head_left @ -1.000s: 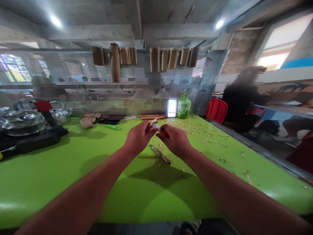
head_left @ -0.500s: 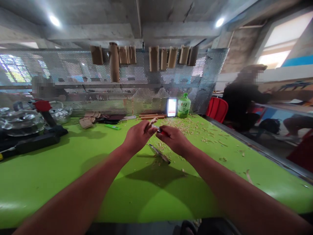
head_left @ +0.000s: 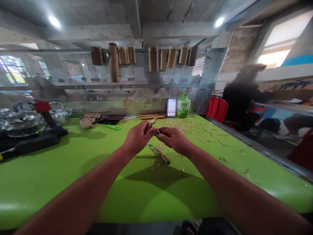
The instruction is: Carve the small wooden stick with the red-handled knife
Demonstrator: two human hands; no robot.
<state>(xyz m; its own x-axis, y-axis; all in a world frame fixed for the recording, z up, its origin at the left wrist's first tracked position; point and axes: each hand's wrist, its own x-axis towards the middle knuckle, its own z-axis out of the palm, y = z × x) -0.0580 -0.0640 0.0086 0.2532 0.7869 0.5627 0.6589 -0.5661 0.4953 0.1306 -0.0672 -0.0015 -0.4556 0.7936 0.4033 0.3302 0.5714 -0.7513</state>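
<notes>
My left hand (head_left: 140,135) is closed around a small piece of pale carved wood (head_left: 153,122), whose end sticks up past the fingers. Close beside it, my right hand (head_left: 173,137) grips a red-handled carving knife (head_left: 160,132). Most of that knife is hidden by the fingers, and its short blade end points at the wood. The left thumb is close to the blade, though I cannot tell whether they touch. Below both hands, a second knife (head_left: 159,154) lies diagonally on the green table (head_left: 117,192) among wood shavings (head_left: 186,126).
At the back stand a lit phone (head_left: 171,107) and a green tea bottle (head_left: 183,106). Wooden pieces (head_left: 86,122) and a green-handled item (head_left: 112,127) lie at back left. A black stand with a red clamp (head_left: 42,106) is far left. A person (head_left: 241,93) sits at right.
Both hands stay in nearly the same place over the table. The fingers and the knife have shifted slightly against the wood, and less of the blade shows now.
</notes>
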